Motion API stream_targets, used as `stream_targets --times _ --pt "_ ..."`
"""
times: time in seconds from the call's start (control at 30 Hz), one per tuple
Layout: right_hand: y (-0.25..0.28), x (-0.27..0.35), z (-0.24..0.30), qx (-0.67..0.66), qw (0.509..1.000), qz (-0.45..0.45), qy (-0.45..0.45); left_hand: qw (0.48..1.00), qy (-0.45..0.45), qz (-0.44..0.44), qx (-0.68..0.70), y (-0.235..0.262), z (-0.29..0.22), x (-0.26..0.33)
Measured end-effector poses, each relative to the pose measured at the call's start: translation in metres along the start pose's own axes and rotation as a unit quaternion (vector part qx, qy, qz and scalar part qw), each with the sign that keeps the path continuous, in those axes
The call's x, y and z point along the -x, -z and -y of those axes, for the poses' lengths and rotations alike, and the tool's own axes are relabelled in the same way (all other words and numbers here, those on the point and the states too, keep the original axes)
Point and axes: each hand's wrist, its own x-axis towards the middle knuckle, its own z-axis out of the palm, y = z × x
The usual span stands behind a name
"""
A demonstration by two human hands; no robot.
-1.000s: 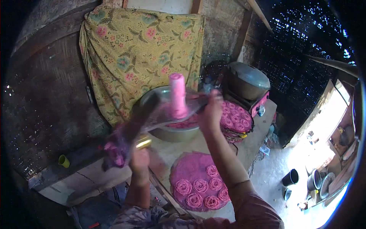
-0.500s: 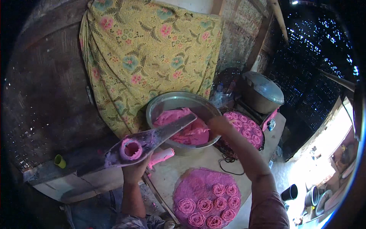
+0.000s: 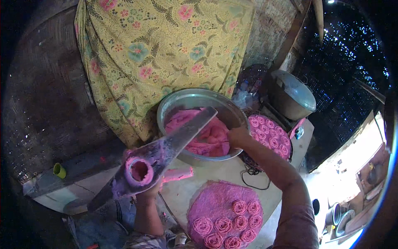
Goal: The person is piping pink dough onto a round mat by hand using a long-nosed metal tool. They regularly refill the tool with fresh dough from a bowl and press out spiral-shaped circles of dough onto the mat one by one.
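Observation:
My left hand (image 3: 150,194) grips a long wooden dough press (image 3: 182,132) from below, close to its round middle hole. The board is smeared pink and slants up to the right, its far end over the metal basin (image 3: 200,92). Inside that basin lies a mass of soft pink dough (image 3: 182,118). My right hand (image 3: 239,137) is at the basin's right side, its fingers curled into the dough; the fingertips are hidden. Below, a round pink mat (image 3: 209,194) bears several coiled dough rosettes (image 3: 224,224).
A second round tray of pink rosettes (image 3: 273,132) lies right of the basin, beside a lidded metal pot (image 3: 292,97). A thin black cable (image 3: 253,184) curls on the table. A yellow floral cloth (image 3: 166,50) hangs behind. A green cup (image 3: 59,170) lies on the left ledge.
The press in my left hand has come lower and tilted more steeply. My right hand has reached down into the dough, which is more bunched up now. The view has shifted slightly.

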Motion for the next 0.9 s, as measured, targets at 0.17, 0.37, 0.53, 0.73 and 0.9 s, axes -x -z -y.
stream_targets --times 0.17,0.37,0.53,0.73,0.9 --pt "-0.001 0.000 0.025 -0.092 0.995 0.031 -0.009 0.998 -0.021 -0.013 -0.052 -0.001 0.002 0.008" --pt "0.022 0.009 0.039 -0.153 0.988 0.008 0.018 0.980 -0.124 -0.008 -0.154 -0.006 0.015 0.017" --pt "0.019 0.023 0.015 -0.119 0.993 -0.018 0.001 0.886 -0.202 0.020 -0.416 -0.015 0.031 0.005" --pt "0.140 0.166 -0.037 -0.165 0.976 -0.075 0.120 0.991 0.125 0.050 0.005 0.044 -0.029 -0.028" --pt "0.208 0.245 -0.045 -0.290 0.935 0.040 0.199 0.964 -0.195 0.151 -0.098 0.029 -0.030 -0.006"
